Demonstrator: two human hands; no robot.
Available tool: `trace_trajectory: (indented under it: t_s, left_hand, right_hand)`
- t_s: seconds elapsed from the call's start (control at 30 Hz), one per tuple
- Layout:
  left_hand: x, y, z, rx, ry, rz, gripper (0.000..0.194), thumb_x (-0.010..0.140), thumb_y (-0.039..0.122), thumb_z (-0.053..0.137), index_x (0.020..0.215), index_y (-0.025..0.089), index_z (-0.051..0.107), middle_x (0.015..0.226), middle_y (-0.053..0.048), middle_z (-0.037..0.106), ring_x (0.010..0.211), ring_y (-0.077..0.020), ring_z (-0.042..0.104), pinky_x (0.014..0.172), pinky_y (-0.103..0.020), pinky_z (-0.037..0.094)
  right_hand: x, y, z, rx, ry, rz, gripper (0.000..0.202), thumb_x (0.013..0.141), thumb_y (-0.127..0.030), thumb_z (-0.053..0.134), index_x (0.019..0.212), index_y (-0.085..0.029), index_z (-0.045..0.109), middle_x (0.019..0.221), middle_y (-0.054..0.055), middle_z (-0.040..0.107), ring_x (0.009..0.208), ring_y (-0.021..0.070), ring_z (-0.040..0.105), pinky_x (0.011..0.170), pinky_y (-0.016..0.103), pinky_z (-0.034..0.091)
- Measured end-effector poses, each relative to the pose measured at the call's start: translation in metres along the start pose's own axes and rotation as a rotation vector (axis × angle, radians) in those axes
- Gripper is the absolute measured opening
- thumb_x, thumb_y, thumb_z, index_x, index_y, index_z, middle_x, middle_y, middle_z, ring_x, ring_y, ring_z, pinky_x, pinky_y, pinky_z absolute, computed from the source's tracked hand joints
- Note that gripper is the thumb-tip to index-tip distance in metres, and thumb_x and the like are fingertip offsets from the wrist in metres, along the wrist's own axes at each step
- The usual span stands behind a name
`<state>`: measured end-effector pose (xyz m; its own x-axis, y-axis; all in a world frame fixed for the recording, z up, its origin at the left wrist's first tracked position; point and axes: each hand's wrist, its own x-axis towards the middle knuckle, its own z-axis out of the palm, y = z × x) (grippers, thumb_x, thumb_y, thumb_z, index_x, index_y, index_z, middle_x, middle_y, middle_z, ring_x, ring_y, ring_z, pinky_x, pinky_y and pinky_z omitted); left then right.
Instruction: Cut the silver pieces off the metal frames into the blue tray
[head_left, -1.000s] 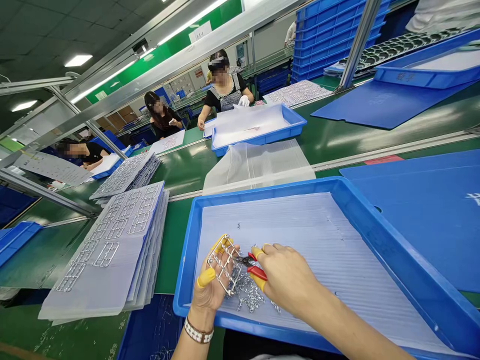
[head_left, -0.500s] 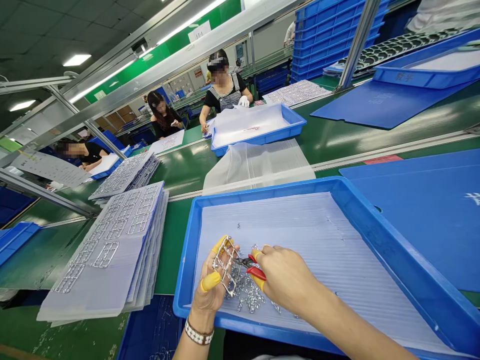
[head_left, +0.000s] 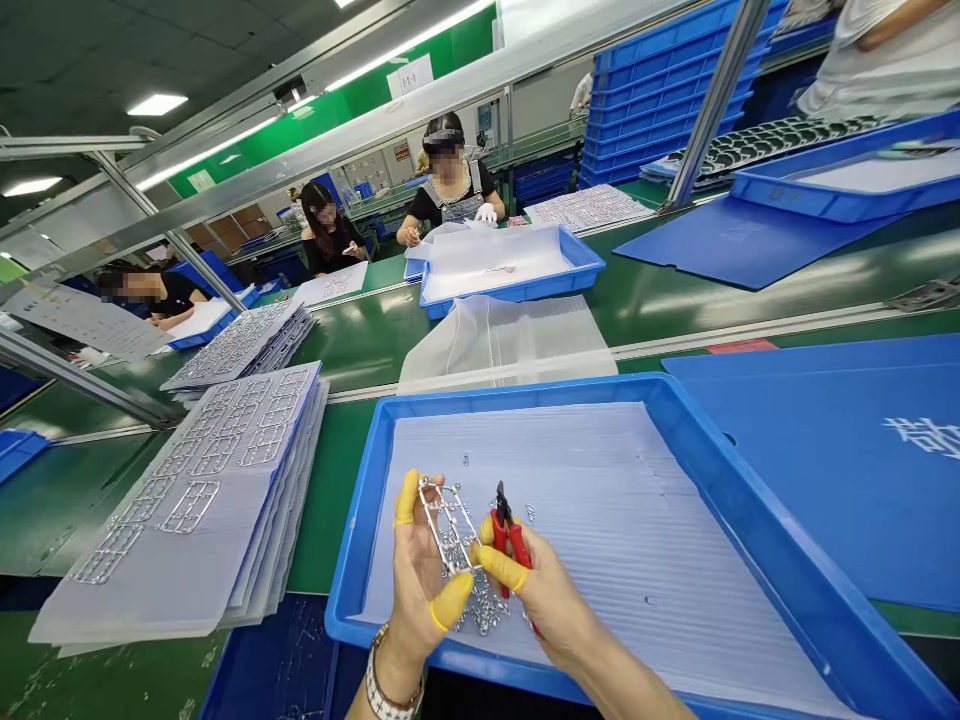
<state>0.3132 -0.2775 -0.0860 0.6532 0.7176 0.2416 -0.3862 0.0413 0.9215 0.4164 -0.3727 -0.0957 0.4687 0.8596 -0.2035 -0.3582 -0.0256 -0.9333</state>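
Note:
My left hand (head_left: 416, 570), with yellow finger cots and a watch on its wrist, holds a small silver plastic sprue frame (head_left: 433, 515) tilted above a blue tray (head_left: 517, 393). My right hand (head_left: 551, 600), also in yellow finger cots, grips red-handled side cutters (head_left: 517, 543) with their dark jaws pointing up, away from the frame. Its thumb and a fingertip touch the frame's lower right corner. Beneath my hands, a pile of small silver parts (head_left: 486, 612) lies on the tray's white liner, partly hidden by my hands.
On the left stands a stack of sheets (head_left: 247, 520) topped with silver frames (head_left: 189, 507); another stack (head_left: 232, 345) is behind it. A blue board (head_left: 825, 450) lies to the right. Across the bench, several people work near another blue tray (head_left: 517, 285). Metal posts (head_left: 712, 105) rise from the bench.
The cutters' jaws have left the frame and turned upward in my right hand. My right thumb and finger have come to the frame's lower corner. The view has shifted slightly.

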Motion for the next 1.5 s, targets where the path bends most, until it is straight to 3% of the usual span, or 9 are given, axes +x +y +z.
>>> trace_trajectory:
  t_s: [0.1, 0.27, 0.33, 0.43, 0.6, 0.8, 1.0, 1.17, 1.5]
  left_hand:
    - [0.0, 0.009, -0.014, -0.041, -0.051, -0.044, 0.102, 0.061, 0.036, 0.083, 0.146, 0.032, 0.027, 0.152, -0.007, 0.032, 0.142, -0.0364, 0.023, 0.118, -0.047, 0.014]
    - [0.018, 0.015, -0.045, -0.326, -0.336, -0.495, 0.092, 0.073, 0.067, 0.059, 0.148, 0.022, 0.027, 0.144, -0.02, 0.044, 0.128, -0.041, 0.045, 0.111, -0.057, 0.022]
    - [0.021, 0.009, -0.043, -0.367, -0.486, -0.636, 0.088, 0.075, 0.065, 0.06, 0.144, 0.018, 0.034, 0.133, -0.022, 0.054, 0.12, -0.0407, 0.053, 0.107, -0.059, 0.026]
    - [0.018, -0.004, -0.029, -0.433, -0.604, -0.657, 0.088, 0.06, 0.054, 0.079, 0.134, 0.016, 0.049, 0.123, -0.018, 0.061, 0.121, -0.0406, 0.053, 0.108, -0.057, 0.026]
    - [0.011, -0.015, -0.017, -0.498, -0.516, -0.581, 0.08, 0.053, 0.042, 0.087, 0.124, 0.018, 0.059, 0.12, -0.016, 0.063, 0.119, -0.0388, 0.053, 0.11, -0.055, 0.024]
    - [0.009, -0.013, -0.018, -0.427, -0.454, -0.532, 0.071, 0.06, 0.04, 0.085, 0.123, 0.022, 0.059, 0.123, -0.016, 0.062, 0.117, -0.0377, 0.056, 0.106, -0.058, 0.03]
    - [0.005, -0.018, -0.029, -0.321, -0.29, -0.501, 0.085, 0.056, 0.056, 0.082, 0.13, 0.022, 0.056, 0.125, -0.015, 0.059, 0.114, -0.0354, 0.056, 0.107, -0.053, 0.033]
    - [0.003, -0.026, -0.032, -0.23, -0.163, -0.444, 0.083, 0.059, 0.059, 0.078, 0.13, 0.02, 0.056, 0.124, -0.014, 0.06, 0.116, -0.0339, 0.053, 0.108, -0.048, 0.032]
    - [0.002, -0.025, -0.02, -0.119, -0.232, -0.333, 0.084, 0.061, 0.055, 0.078, 0.134, 0.024, 0.051, 0.138, -0.013, 0.052, 0.13, -0.0365, 0.042, 0.112, -0.047, 0.028]
  right_hand:
    - [0.002, -0.02, -0.019, -0.182, -0.072, -0.075, 0.03, 0.078, -0.047, 0.063, 0.083, -0.021, 0.049, 0.075, -0.002, 0.051, 0.068, 0.014, 0.049, 0.063, 0.027, 0.043]
    - [0.007, -0.07, -0.051, -0.652, -0.292, -0.216, 0.006, 0.086, -0.026, 0.052, 0.085, -0.021, 0.051, 0.077, -0.002, 0.054, 0.067, 0.0125, 0.049, 0.063, 0.026, 0.043]
    - [0.011, -0.086, -0.05, -0.817, -0.365, -0.261, 0.004, 0.084, -0.017, 0.05, 0.085, -0.021, 0.052, 0.076, -0.002, 0.056, 0.065, 0.0121, 0.049, 0.062, 0.025, 0.041]
    - [0.016, -0.1, -0.041, -0.954, -0.477, -0.282, 0.011, 0.079, -0.01, 0.051, 0.08, -0.021, 0.051, 0.073, -0.004, 0.056, 0.064, 0.0116, 0.049, 0.059, 0.023, 0.038]
    - [0.022, -0.102, -0.031, -0.98, -0.524, -0.269, 0.015, 0.077, -0.006, 0.05, 0.08, -0.021, 0.051, 0.071, -0.005, 0.055, 0.061, 0.0103, 0.049, 0.055, 0.021, 0.036]
    - [0.023, -0.086, -0.029, -1.016, -0.362, -0.255, 0.01, 0.08, -0.013, 0.051, 0.085, -0.022, 0.053, 0.07, -0.005, 0.057, 0.06, 0.0119, 0.052, 0.055, 0.023, 0.038]
    - [0.012, -0.064, -0.036, -1.149, -0.063, -0.305, 0.03, 0.085, -0.031, 0.053, 0.112, -0.02, 0.054, 0.1, 0.007, 0.067, 0.086, 0.0223, 0.063, 0.075, 0.034, 0.047]
    - [0.005, -0.054, -0.028, -1.43, -0.066, -0.214, 0.023, 0.084, -0.027, 0.051, 0.102, -0.018, 0.063, 0.089, 0.009, 0.068, 0.082, 0.0264, 0.064, 0.071, 0.037, 0.046]
    - [0.011, -0.056, -0.014, -1.535, -0.065, -0.183, 0.023, 0.086, -0.03, 0.052, 0.1, -0.017, 0.065, 0.09, 0.01, 0.069, 0.083, 0.0266, 0.065, 0.07, 0.036, 0.046]
